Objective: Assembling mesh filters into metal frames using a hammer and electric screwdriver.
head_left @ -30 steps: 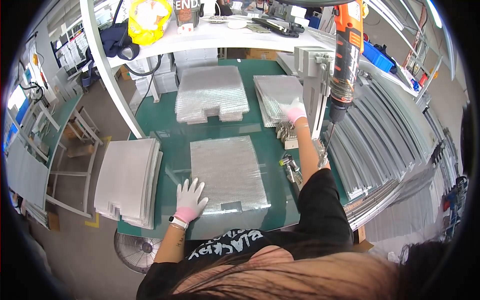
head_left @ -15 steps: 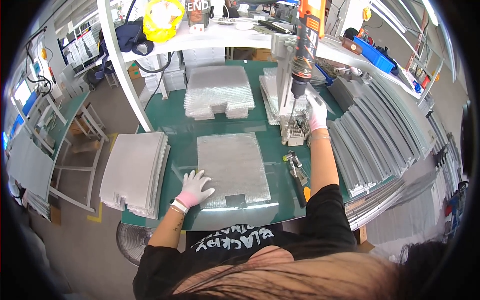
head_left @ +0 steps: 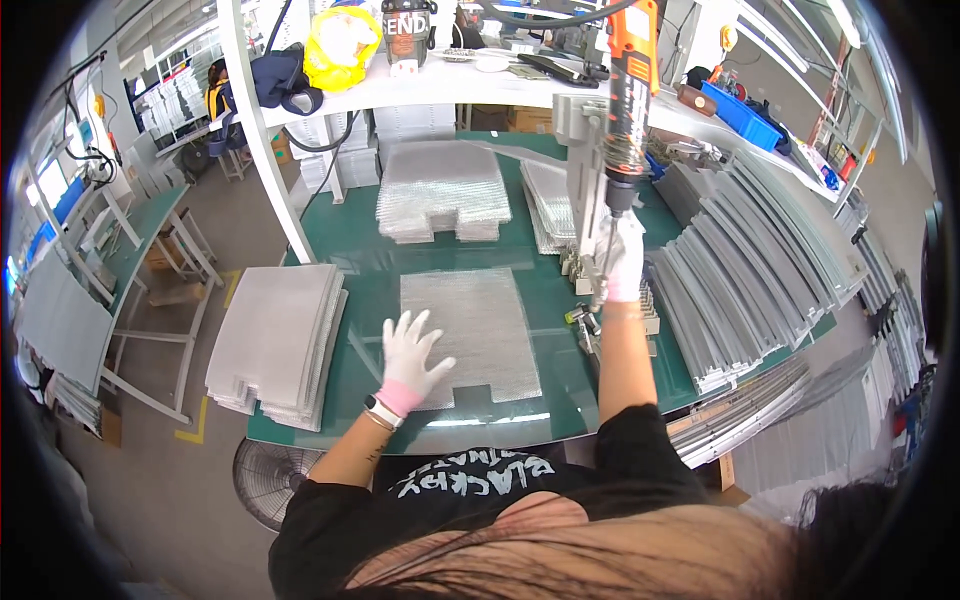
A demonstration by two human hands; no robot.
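My left hand (head_left: 412,355), in a white glove with pink cuff, lies open with fingers spread over the left edge of a silver, textured sheet (head_left: 470,325). That sheet lies flat on the green tabletop and has a notch at its near edge. My right hand (head_left: 626,258), also gloved, is raised beside the hanging orange-and-black electric screwdriver (head_left: 630,110). The tool and its grey bracket (head_left: 585,190) hide its fingers, so its grip does not show. Below are a metal fixture with pins (head_left: 648,310) and a hand tool with a green end (head_left: 583,318).
Notched silver sheets (head_left: 440,190) are stacked at the far middle, grey sheets (head_left: 275,335) at left. Another pile (head_left: 548,205) stands behind the bracket. Long rows of grey panels (head_left: 740,270) fill the right side. A white shelf (head_left: 440,88) crosses the back.
My right hand has moved nearer and slightly left, behind the screwdriver. My left hand has shifted up and right, its fingers spread wider. A thin pale strip now shows beside the far stack.
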